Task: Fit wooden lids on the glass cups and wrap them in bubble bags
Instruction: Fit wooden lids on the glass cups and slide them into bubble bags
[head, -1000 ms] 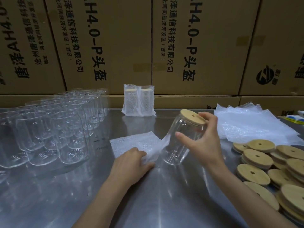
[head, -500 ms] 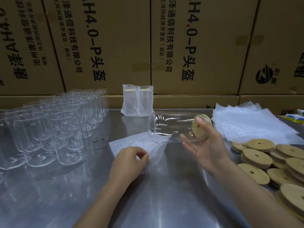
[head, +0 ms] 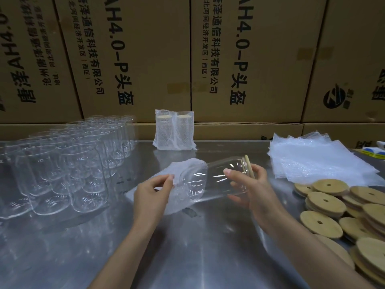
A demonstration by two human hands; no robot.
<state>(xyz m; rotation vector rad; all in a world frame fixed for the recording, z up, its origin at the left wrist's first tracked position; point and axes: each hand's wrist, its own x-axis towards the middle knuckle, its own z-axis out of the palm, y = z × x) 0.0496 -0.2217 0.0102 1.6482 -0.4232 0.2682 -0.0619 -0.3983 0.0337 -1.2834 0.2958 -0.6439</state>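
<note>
Right hand (head: 253, 189) wrapped around the lidded end of a glass cup (head: 218, 180), thumb on top, fingers beneath, cup lying on its side above the desk (head: 187, 257). Wooden lid (head: 249, 166) seated on the cup's mouth, facing right. Cup's base pushed into the open mouth of a bubble bag (head: 179, 174), roughly the lower third already inside. Left hand (head: 153, 191) pinching the bag's near edge between thumb and fingertips, holding the mouth open. To the left, a dense cluster of empty glass cups (head: 68, 163) standing upright on the desk. At the back centre, two wrapped cups (head: 174, 130) upright side by side, lids showing through the bubble film, just before a wall of printed cardboard boxes (head: 145, 55). To the right, a loose pile of flat bubble bags (head: 312, 161), and nearer, overlapping stacks of round wooden lids (head: 343, 207), each with a small centre hole.
</note>
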